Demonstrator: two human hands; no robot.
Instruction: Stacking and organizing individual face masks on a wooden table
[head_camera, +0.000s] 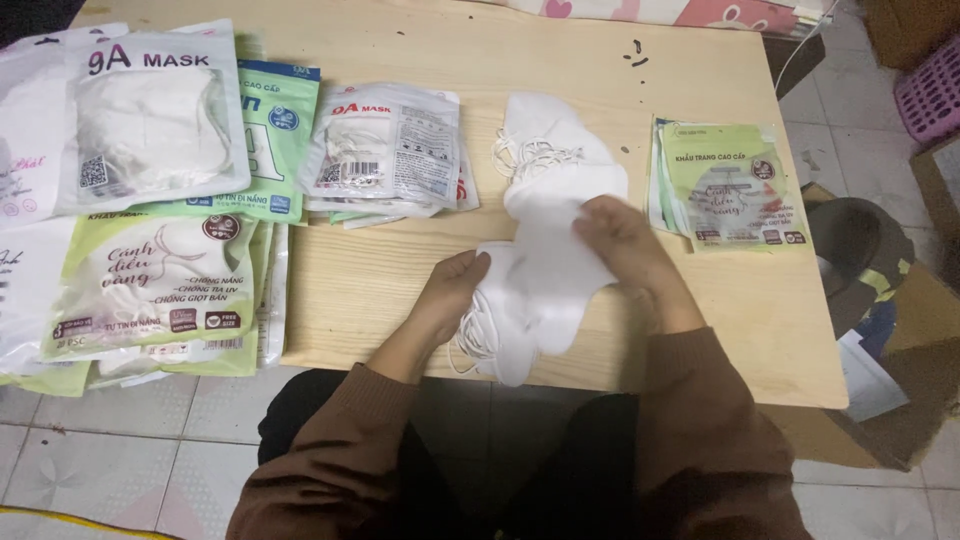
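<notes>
Both hands grip white masks (545, 270) at the table's (400, 270) 6 o'clock edge: left hand (452, 290) pinches the lower stack, right hand (620, 240) closes over the top; green packs (730, 185) lie at 3 o'clock, more packs (150, 200) at 9

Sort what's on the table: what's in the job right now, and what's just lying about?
In hand:
- stack of white face masks, held by left hand and right hand
- second mask pile behind it

Lying about:
- green pouches at right
- filled mask packets in the middle
- large mask packets at left
</notes>
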